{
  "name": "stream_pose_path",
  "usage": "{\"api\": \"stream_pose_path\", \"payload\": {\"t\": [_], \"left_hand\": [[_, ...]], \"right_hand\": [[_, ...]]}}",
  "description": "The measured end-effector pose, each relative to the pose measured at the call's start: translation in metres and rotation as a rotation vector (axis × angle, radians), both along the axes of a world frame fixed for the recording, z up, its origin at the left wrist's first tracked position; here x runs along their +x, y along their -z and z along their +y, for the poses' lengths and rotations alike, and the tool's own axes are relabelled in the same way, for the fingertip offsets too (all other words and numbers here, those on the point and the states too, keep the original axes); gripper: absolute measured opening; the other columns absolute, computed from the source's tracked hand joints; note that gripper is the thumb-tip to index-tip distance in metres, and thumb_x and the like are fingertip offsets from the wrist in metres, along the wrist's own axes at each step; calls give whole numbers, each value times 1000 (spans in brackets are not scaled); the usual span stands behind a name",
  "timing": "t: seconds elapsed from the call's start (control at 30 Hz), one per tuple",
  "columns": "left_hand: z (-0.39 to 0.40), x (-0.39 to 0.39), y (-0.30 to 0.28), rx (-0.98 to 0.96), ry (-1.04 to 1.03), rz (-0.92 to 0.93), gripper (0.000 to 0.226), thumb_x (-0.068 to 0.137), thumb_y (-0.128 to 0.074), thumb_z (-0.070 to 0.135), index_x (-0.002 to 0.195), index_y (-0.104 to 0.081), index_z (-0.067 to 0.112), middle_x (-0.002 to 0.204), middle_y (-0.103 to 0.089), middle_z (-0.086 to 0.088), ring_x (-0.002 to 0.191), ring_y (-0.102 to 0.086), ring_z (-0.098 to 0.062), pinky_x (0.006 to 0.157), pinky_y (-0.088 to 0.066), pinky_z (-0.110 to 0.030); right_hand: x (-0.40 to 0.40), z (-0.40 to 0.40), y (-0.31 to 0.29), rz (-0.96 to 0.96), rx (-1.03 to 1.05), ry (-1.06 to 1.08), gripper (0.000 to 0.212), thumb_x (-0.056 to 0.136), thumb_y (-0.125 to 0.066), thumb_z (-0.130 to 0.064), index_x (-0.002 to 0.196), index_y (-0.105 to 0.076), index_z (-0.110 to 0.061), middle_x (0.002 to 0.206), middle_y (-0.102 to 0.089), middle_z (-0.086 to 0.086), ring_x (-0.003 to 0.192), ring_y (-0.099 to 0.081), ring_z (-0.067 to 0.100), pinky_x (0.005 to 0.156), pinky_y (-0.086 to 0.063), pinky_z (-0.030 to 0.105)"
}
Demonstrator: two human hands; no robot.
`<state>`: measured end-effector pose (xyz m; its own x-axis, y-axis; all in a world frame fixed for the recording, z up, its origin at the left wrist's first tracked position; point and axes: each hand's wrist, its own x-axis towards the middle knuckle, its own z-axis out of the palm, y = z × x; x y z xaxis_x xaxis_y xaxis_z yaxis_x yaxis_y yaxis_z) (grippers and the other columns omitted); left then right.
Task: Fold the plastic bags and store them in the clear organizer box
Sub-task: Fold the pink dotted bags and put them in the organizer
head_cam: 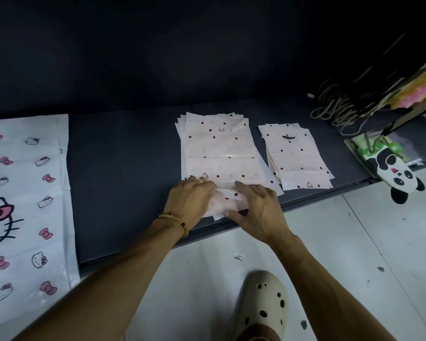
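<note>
1. A large white cat-print bag [25,193] with pink bows lies flat at the left end of the dark desk [123,168], well apart from the hands.
2. The left hand [190,200], a bead bracelet [175,221] on its wrist, lies palm down with fingers straight, pressing the near end of a polka-dot plastic bag [228,200] at the desk's front edge.
3. That bag's near end looks folded over; it lies between the two hands, on the near end of a stack of polka-dot bags [219,148] spread flat on the desk.
4. The right hand [258,207] rests just beside the left, fingers spread and extended over the fold, its thumb at the bag's near corner.
5. A smaller stack of dotted bags [295,156] lies just right of the first.
6. Further right, a panda-print bag [394,173] hangs over the desk's corner, with bags with cord handles [337,109] behind it.
7. A cream clog [263,303] stands on the pale floor [354,242] below.
</note>
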<state>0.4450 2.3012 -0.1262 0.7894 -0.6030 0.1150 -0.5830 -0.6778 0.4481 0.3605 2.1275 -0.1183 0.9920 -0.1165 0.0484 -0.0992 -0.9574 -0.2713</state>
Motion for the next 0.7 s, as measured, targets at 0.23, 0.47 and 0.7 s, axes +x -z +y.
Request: {"api": "stream_pose_path", "payload": {"t": [0.23, 0.47, 0.7], "left_hand": [[135, -10, -21, -37, -129, -191, 12, 83, -64, 19, 93, -67, 12, 100, -68, -6, 89, -66, -25, 70, -57, -34], [193, -28, -2, 170, -243, 59, 33, 82, -68, 16, 114, -64, 17, 114, -66, -8, 106, -61, -28, 82, -53, -38], [153, -18, -19, 85, -217, -70, 35, 49, -83, -6, 79, -71, 7, 61, -65, -9, 51, -63, -28, 42, -53, -34]], "right_hand": [[13, 65, -4, -200, -47, -261, 47, 52, -80, 6, 97, -73, -7, 89, -74, 8, 75, -70, 28, 67, -58, 36], [19, 132, 18, 25, 186, -172, 18, 83, -73, -24, 93, -74, -9, 84, -71, 8, 78, -66, 25, 72, -54, 32], [36, 90, -21, -289, -82, -278, 28, 56, -73, 16, 76, -71, -3, 78, -69, 11, 70, -63, 29, 58, -52, 32]]}}
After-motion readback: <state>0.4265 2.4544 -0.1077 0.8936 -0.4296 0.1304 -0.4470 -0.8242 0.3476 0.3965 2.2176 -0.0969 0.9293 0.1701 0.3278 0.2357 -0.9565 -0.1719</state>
